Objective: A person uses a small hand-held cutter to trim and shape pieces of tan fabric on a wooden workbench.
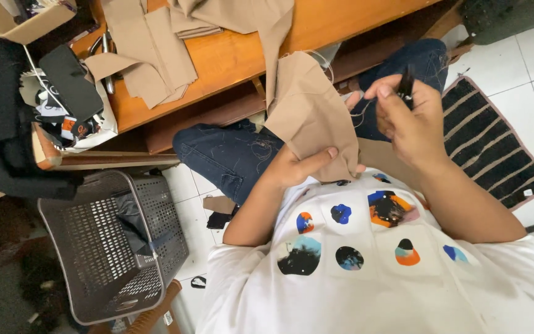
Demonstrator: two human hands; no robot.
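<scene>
White floor tiles (529, 59) ran under everything I watched, with a wooden counter (230, 59) across the top. At far left sat a grey perforated basket (103, 247), and above it tan fabric pieces (146, 55) lay on the counter. Further right, my left hand (295, 167) pinched a tan cloth (307, 111) between thumb and fingers, over my jeans (230, 154). My right hand (406, 114) was closed around a small dark tool (406, 83), just beside the cloth's edge. A striped mat (492, 145) lay at far right.
</scene>
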